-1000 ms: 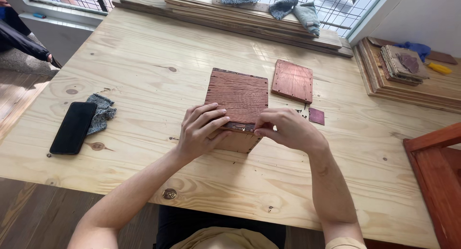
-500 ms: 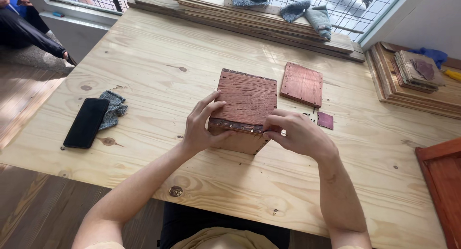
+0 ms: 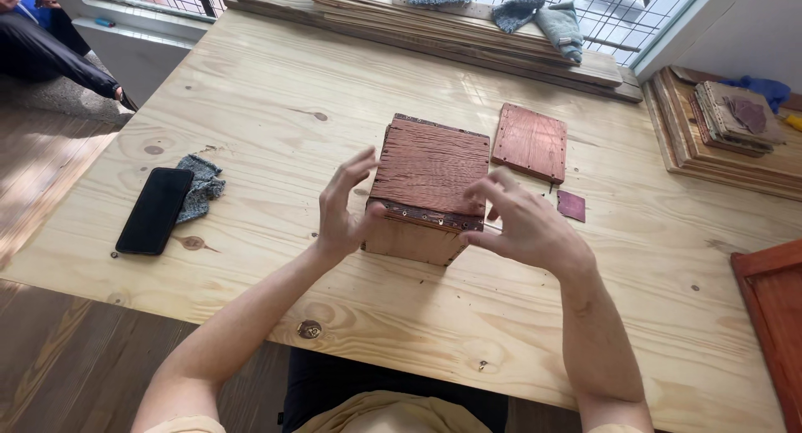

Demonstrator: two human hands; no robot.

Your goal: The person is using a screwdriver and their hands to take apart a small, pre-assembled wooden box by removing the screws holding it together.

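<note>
A small wooden box (image 3: pixel 426 191) with a reddish-brown ridged top and pale sides stands on the pine table (image 3: pixel 276 99). My left hand (image 3: pixel 341 211) is at the box's left side, fingers spread, the heel of the palm against its near left corner. At the near right corner is my right hand (image 3: pixel 522 224), fingers apart, fingertips touching the top edge. Neither hand grips anything. A flat reddish square panel (image 3: pixel 530 142) lies just behind the right hand, and a small dark red square piece (image 3: pixel 571 206) lies beside it.
A black phone (image 3: pixel 155 210) and a grey cloth (image 3: pixel 200 186) lie at the table's left. Planks with grey cloths (image 3: pixel 535 15) line the far edge. Stacked boards (image 3: pixel 727 132) sit at right, a red frame (image 3: pixel 773 316) at near right. Another person's leg (image 3: pixel 58 61) shows top left.
Both hands have loosened from the box's front edge and opened, fingers now spread at its two near corners. The view has shifted slightly.
</note>
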